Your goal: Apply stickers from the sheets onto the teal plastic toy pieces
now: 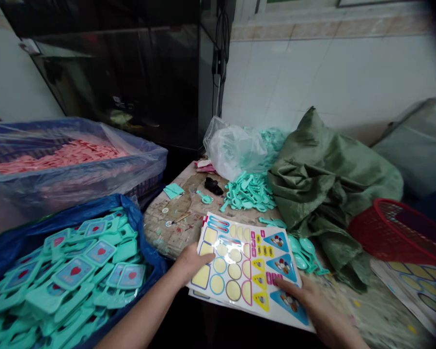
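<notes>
A stack of sticker sheets is held out over the front edge of the table. The top sheet carries yellow circles, squares and triangles, plus blue triangles on its right side. My left hand grips the left edge, thumb on top and the other fingers hidden beneath. At the lower right, my right hand has a thumb on the face of the sheet, its remaining fingers mostly out of sight. Just beyond the stack lies a heap of turquoise plastic pieces, and more turquoise pieces lie partly behind its right edge.
On the left, a blue bag holds turquoise pieces with heart stickers. Behind it is a plastic-lined basket of pink pieces. To the right are a green sack, a red basket and more sticker sheets. A clear bag stands against the wall.
</notes>
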`<state>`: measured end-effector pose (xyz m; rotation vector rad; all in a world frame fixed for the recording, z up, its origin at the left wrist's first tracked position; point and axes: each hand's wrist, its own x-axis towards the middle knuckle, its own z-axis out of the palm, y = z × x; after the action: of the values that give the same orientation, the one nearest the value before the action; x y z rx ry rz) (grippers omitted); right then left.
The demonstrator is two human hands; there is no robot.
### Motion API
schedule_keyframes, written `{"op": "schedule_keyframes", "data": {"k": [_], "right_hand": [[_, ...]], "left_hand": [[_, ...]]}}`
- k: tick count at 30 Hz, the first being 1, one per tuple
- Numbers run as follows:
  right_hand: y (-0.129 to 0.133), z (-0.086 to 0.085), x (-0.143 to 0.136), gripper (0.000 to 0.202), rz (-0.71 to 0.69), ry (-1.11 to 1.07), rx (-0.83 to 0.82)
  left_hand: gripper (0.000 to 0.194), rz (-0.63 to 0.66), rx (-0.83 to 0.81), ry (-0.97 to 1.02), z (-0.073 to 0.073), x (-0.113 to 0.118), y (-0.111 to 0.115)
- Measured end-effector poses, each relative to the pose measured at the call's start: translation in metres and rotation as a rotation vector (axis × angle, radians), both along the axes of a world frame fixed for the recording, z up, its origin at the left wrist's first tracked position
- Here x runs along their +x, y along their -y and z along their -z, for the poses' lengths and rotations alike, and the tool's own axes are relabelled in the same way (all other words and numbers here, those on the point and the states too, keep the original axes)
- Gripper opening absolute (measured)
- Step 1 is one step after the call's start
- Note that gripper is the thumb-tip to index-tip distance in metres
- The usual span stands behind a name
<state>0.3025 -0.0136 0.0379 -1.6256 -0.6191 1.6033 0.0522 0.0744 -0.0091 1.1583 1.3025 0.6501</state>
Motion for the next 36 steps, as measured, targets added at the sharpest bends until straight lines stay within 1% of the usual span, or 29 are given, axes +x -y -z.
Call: {"op": "schedule_keyframes", "data": {"k": [3, 6, 8, 10, 12, 13, 14, 15, 16, 17, 18, 19, 20, 21, 22, 23, 24, 25, 27, 28, 30, 31, 33, 36], "right_hand": [[-0.002, -0.001, 0.006, 0.033, -0.012, 0.061, -0.008], [-0.008, 0.001, 0.014, 0.039, -0.032, 0.129, -0.010], [-0.012, 0.006, 0.019, 0.043, -0.046, 0.181, -0.019], [-0.016, 0.012, 0.022, 0.045, -0.057, 0.208, -0.031], [-0.019, 0.017, 0.024, 0.044, -0.075, 0.217, -0.023], [-0.021, 0.018, 0.024, 0.044, -0.087, 0.218, -0.014], [-0.022, 0.018, 0.024, 0.044, -0.098, 0.216, 0.000], [-0.023, 0.015, 0.023, 0.045, -0.106, 0.219, 0.020], [-0.023, 0.010, 0.020, 0.046, -0.111, 0.230, 0.047], [-0.024, 0.003, 0.017, 0.048, -0.114, 0.250, 0.071], [-0.024, -0.005, 0.011, 0.050, -0.117, 0.284, 0.100], [-0.023, -0.014, 0.004, 0.053, -0.128, 0.330, 0.139], [-0.022, -0.022, -0.005, 0.056, -0.157, 0.384, 0.190], [-0.021, -0.028, -0.016, 0.059, -0.199, 0.434, 0.252], [-0.020, -0.031, -0.029, 0.062, -0.257, 0.477, 0.332], [-0.018, -0.030, -0.043, 0.067, -0.314, 0.517, 0.419], [-0.017, -0.025, -0.056, 0.072, -0.347, 0.556, 0.498], [-0.016, -0.015, -0.070, 0.078, -0.365, 0.613, 0.562], [-0.013, 0.010, -0.093, 0.086, -0.306, 0.811, 0.627], [-0.013, 0.023, -0.103, 0.089, -0.305, 0.891, 0.661], [-0.012, 0.045, -0.115, 0.093, -0.319, 1.004, 0.718], [-0.012, 0.051, -0.117, 0.093, -0.337, 1.028, 0.734], [-0.012, 0.055, -0.115, 0.092, -0.382, 1.018, 0.705], [-0.014, 0.046, -0.102, 0.083, -0.462, 0.862, 0.595]], "left_hand": [[0.037, -0.008, 0.084, -0.144, -0.001, -0.003, -0.004], [0.032, -0.001, 0.157, -0.261, 0.000, -0.003, -0.008], [0.031, -0.001, 0.204, -0.331, -0.002, 0.000, -0.008], [0.039, -0.034, 0.271, -0.404, -0.007, 0.004, -0.007], [0.051, -0.095, 0.405, -0.468, -0.014, 0.010, -0.005], [0.052, -0.109, 0.470, -0.462, -0.017, 0.014, -0.003], [0.048, -0.096, 0.502, -0.409, -0.020, 0.019, -0.001], [0.041, -0.048, 0.466, -0.296, -0.021, 0.025, 0.001], [0.035, 0.026, 0.368, -0.143, -0.021, 0.032, 0.003], [0.035, 0.103, 0.232, 0.018, -0.020, 0.039, 0.005], [0.039, 0.167, 0.102, 0.153, -0.018, 0.046, 0.007], [0.044, 0.209, 0.001, 0.247, -0.015, 0.053, 0.009], [0.049, 0.234, -0.056, 0.298, -0.013, 0.058, 0.010], [0.053, 0.245, -0.076, 0.325, -0.012, 0.062, 0.011], [0.055, 0.252, -0.084, 0.355, -0.012, 0.064, 0.011], [0.057, 0.265, -0.110, 0.412, -0.013, 0.063, 0.011], [0.060, 0.282, -0.154, 0.486, -0.015, 0.061, 0.010], [0.063, 0.301, -0.211, 0.569, -0.017, 0.057, 0.009], [0.069, 0.328, -0.320, 0.726, -0.023, 0.047, 0.006], [0.070, 0.331, -0.353, 0.776, -0.026, 0.042, 0.006], [0.064, 0.301, -0.390, 0.800, -0.030, 0.036, 0.005], [0.058, 0.264, -0.393, 0.786, -0.030, 0.034, 0.005], [0.050, 0.145, -0.389, 0.710, -0.029, 0.034, 0.005], [0.050, -0.027, -0.340, 0.599, -0.023, 0.033, 0.005]]}}
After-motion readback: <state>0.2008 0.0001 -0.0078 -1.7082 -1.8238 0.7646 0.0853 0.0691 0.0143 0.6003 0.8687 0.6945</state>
